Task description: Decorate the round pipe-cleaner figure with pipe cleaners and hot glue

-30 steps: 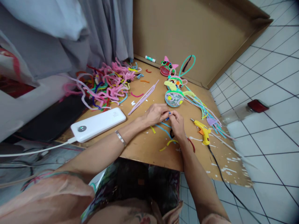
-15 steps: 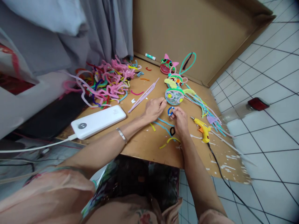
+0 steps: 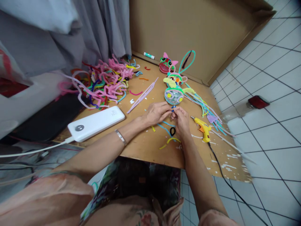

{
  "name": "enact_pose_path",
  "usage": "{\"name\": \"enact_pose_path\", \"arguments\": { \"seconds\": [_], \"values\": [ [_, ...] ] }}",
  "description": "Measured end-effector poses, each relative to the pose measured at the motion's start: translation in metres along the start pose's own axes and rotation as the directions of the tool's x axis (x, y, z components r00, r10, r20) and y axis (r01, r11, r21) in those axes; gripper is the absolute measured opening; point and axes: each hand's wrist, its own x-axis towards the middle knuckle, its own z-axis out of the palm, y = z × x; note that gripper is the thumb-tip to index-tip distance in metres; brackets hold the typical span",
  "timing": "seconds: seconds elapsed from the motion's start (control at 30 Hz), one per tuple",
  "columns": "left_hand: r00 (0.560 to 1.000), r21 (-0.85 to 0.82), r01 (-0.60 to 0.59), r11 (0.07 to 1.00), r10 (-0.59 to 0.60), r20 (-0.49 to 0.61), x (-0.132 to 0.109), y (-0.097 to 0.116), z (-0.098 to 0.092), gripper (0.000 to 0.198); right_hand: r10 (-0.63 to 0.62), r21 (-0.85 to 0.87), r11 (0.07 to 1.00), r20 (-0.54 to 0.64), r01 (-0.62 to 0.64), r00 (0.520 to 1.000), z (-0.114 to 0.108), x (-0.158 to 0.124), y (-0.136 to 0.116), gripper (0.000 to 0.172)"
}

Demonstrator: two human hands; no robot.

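Between my fingertips is a small blue pipe cleaner ring [image 3: 173, 108], partly covered by them. My left hand [image 3: 158, 113] reaches it from the left, fingers pinched at its edge. My right hand [image 3: 181, 121] grips it from the right with thumb and fingers. Just beyond stands a figure with a clear round body [image 3: 173, 96], trimmed in green, lilac and yellow pipe cleaner, with yellow spots. Below the hands lie a black pipe cleaner loop [image 3: 172, 131], blue pipe cleaner strips [image 3: 164, 126] and a bent yellow piece [image 3: 170, 142].
A yellow glue gun [image 3: 202, 128] lies right of my hands, its cord running off the table. At left are a white power bank [image 3: 97, 123] and a pile of pipe cleaners [image 3: 105, 81]. Farther back are a red-mouthed figure [image 3: 166, 64] and a glue stick [image 3: 149, 56].
My left hand has moved right and its fingers now meet the blue ring that my right hand was holding alone. The ring is now more hidden by fingers.
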Motion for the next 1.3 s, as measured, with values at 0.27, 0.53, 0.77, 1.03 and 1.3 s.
{"name": "enact_pose_path", "arguments": {
  "seconds": [0.27,0.53,0.77,1.03,1.3],
  "values": [
    [0.866,-0.432,0.478,0.765,-0.492,0.087,0.010,-0.013,-0.002,0.030,-0.059,-0.043,0.998,-0.105,0.055,0.993,-0.002,0.000,-0.003,0.027],
    [0.827,-0.618,0.520,0.589,-0.529,0.191,0.010,-0.020,0.004,0.045,-0.185,-0.169,0.973,-0.160,0.157,0.970,-0.003,-0.001,-0.001,0.036],
    [0.819,-0.631,0.530,0.566,-0.534,0.210,0.010,-0.019,0.002,0.046,-0.160,-0.123,0.982,-0.151,0.142,0.975,-0.004,0.000,0.000,0.025],
    [0.790,-0.666,0.540,0.514,-0.583,0.190,0.013,-0.017,-0.002,0.039,-0.051,0.036,0.998,-0.121,0.056,0.991,-0.002,0.001,-0.003,0.026],
    [0.744,-0.716,0.580,0.388,-0.611,0.271,0.014,-0.009,-0.006,0.041,-0.053,0.136,0.988,-0.131,0.071,0.990,-0.003,0.003,-0.002,0.010]
  ]
}}
